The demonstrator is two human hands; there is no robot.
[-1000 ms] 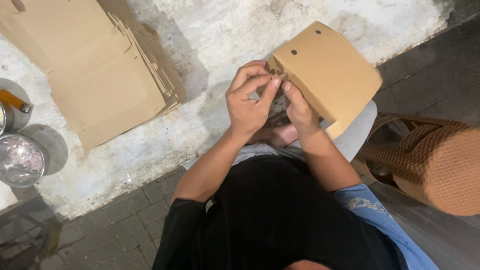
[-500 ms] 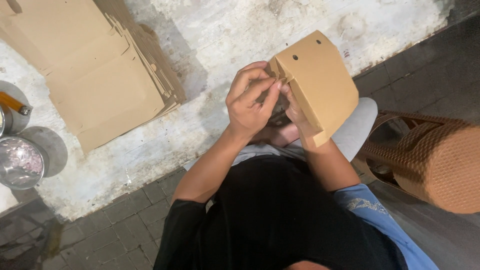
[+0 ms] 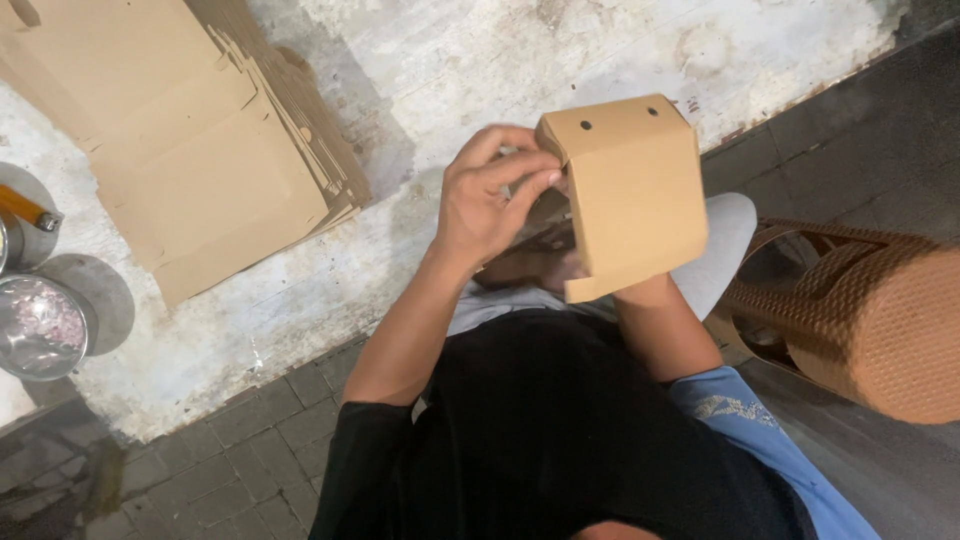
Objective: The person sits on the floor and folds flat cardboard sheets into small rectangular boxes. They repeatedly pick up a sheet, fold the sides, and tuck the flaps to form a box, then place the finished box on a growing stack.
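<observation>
The cardboard box [image 3: 630, 195] is partly folded; left hand [image 3: 490, 195] pinches its open flap, right hand hidden behind it, grip unclear.

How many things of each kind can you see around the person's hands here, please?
Folded brown cardboard box, held in the left hand, right hand hidden behind it: 1
Stack of flat brown cardboard sheets: 1
Round shiny metal tins: 2, one cut by the edge
Brown woven wicker basket: 1
Total: 5
</observation>
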